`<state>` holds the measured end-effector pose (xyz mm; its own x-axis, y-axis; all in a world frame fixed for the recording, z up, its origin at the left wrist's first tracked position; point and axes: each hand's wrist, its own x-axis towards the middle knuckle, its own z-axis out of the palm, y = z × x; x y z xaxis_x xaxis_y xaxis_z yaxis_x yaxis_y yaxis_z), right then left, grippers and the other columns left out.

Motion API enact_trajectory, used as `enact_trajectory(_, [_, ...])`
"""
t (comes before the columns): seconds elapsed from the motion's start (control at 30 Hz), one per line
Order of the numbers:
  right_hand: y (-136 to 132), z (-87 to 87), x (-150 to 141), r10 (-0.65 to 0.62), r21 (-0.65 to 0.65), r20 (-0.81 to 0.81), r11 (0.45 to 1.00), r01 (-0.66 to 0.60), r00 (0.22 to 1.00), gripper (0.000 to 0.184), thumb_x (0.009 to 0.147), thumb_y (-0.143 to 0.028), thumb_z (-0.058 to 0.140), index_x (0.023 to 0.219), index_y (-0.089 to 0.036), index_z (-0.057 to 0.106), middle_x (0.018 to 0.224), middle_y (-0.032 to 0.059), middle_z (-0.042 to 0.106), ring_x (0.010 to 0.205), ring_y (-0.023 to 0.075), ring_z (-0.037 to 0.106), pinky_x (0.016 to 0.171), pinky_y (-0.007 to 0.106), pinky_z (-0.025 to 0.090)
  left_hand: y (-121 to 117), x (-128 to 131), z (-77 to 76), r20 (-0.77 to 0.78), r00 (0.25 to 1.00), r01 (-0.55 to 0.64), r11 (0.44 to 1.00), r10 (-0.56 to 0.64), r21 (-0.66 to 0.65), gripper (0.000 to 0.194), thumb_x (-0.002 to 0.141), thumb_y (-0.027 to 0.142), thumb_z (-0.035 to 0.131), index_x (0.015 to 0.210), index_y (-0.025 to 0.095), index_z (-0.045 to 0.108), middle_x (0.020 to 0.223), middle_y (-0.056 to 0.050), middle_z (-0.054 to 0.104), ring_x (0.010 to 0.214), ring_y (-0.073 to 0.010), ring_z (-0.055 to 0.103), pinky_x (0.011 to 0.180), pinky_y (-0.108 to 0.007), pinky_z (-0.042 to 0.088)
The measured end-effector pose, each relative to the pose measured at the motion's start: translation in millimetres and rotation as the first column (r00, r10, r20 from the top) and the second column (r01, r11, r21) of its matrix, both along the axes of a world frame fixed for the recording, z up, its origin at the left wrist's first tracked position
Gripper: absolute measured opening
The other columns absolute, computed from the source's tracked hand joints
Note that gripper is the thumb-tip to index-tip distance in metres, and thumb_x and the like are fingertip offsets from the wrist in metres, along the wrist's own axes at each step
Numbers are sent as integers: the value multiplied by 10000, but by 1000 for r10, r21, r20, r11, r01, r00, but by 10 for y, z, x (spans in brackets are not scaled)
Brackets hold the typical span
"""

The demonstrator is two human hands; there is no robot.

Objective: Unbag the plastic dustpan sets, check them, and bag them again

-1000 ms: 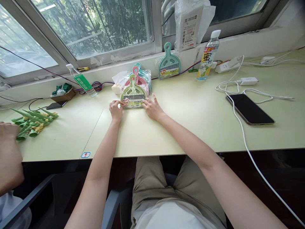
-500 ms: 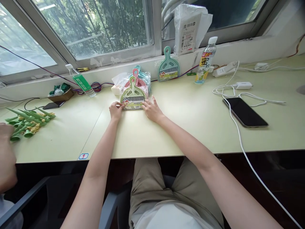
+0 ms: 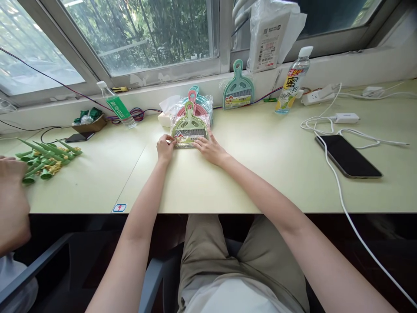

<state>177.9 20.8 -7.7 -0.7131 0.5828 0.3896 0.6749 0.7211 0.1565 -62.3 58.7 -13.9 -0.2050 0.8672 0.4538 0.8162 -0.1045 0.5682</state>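
A green mini dustpan-and-brush set (image 3: 190, 126) in clear plastic wrap lies on top of a stack of wrapped pink and teal sets (image 3: 196, 101) on the pale desk (image 3: 228, 182). My left hand (image 3: 165, 148) pinches the wrap at the near left corner of the green set. My right hand (image 3: 210, 148) rests at its near right corner, fingers bent onto the wrap's edge. One teal dustpan set (image 3: 238, 87) stands unwrapped against the wall below the window.
A labelled water bottle (image 3: 292, 81), power strip (image 3: 321, 93), white charger and cables (image 3: 345, 118) and a black phone (image 3: 348, 155) lie to the right. At left: a tilted bottle (image 3: 117, 106), another phone (image 3: 79, 137), green cone pieces (image 3: 45, 158) and another person's hand (image 3: 11, 191).
Both hands stay at the green set's near corners; my right fingers have curled closer onto the wrap. The view has shifted slightly. The other person's hand at left moved a little.
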Motion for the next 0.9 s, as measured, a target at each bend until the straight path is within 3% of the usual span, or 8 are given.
enact_trajectory(0.23, [33, 44, -51, 31, -40, 13, 999, -31, 999, 514, 936, -64, 283, 1408, -117, 478, 1418, 144, 519, 1352, 270, 420, 1177, 633, -64, 19, 5, -24, 11, 1000, -21, 1000, 21, -14, 496, 794, 235, 628, 1272, 167, 513, 1046, -77, 680, 781, -195, 629, 839, -336, 470])
enact_trajectory(0.4, [74, 71, -197, 37, -22, 42, 999, -36, 998, 482, 949, -69, 250, 1333, -82, 541, 1390, 171, 530, 1329, 273, 436, 1182, 616, -78, 48, -16, -40, -104, 994, 6, 996, -15, -85, 229, 864, 279, 533, 1030, 181, 657, 1044, -117, 678, 979, -269, 618, 895, -372, 454])
enact_trajectory(0.67, [161, 45, -396, 24, 62, 83, 998, -29, 996, 486, 947, -80, 242, 1332, -125, 535, 1370, 135, 548, 1308, 245, 444, 1190, 593, -94, 67, -50, -62, -4, 1000, 16, 994, -16, -107, 192, 851, 285, 544, 994, 186, 626, 1033, -96, 712, 862, -226, 635, 852, -348, 463])
enact_trajectory(0.9, [177, 58, -606, 29, 114, 97, 993, -40, 995, 483, 959, -89, 225, 1345, -126, 514, 1330, 134, 579, 1296, 236, 456, 1191, 583, -74, 83, -64, -72, 104, 995, 23, 992, -10, -128, 164, 821, 275, 580, 964, 199, 605, 1010, -79, 716, 908, -211, 649, 849, -323, 479])
